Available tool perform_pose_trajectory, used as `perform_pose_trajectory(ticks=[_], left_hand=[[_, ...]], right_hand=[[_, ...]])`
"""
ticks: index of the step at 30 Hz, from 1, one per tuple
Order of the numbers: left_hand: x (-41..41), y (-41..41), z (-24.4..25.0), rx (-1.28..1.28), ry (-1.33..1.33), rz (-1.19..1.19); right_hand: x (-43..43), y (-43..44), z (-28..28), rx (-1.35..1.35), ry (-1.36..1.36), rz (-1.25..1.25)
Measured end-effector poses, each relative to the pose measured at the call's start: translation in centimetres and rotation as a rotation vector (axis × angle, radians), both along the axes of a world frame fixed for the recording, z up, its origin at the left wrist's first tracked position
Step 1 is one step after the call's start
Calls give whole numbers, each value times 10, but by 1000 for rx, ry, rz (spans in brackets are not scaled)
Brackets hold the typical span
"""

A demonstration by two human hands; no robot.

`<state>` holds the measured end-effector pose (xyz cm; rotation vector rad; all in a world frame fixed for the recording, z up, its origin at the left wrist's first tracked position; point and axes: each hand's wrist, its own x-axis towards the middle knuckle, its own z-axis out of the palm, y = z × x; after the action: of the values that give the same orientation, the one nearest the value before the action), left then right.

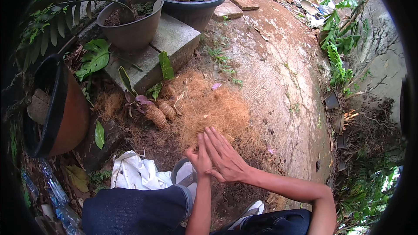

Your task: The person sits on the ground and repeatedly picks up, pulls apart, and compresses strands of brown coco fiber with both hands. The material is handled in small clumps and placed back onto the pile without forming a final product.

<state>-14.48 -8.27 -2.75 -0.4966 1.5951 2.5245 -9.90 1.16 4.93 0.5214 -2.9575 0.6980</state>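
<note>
My left hand and my right hand are pressed together, palm against palm, with the fingers stretched forward. Whatever lies between the palms is hidden. The fingertips reach the near edge of a loose heap of brown coconut fibre spread over the ground. To the left of the heap lie short wound rolls of fibre, one nearer roll and another roll beside it. A purple leaf rests by the rolls.
A concrete block stands beyond the rolls, near a grey plant pot and a larger black pot. At left a brown pot is tipped over. A white sack lies by my shoe; plastic bottles are at lower left.
</note>
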Motion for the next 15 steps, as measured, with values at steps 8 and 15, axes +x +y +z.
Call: perform_pose_trajectory(ticks=[8, 15], left_hand=[[13, 8, 18, 83, 70, 17], [17, 9, 17, 40, 37, 10]], right_hand=[[-1, 1, -6, -230, 56, -101], [-2, -1, 2, -311, 31, -216]])
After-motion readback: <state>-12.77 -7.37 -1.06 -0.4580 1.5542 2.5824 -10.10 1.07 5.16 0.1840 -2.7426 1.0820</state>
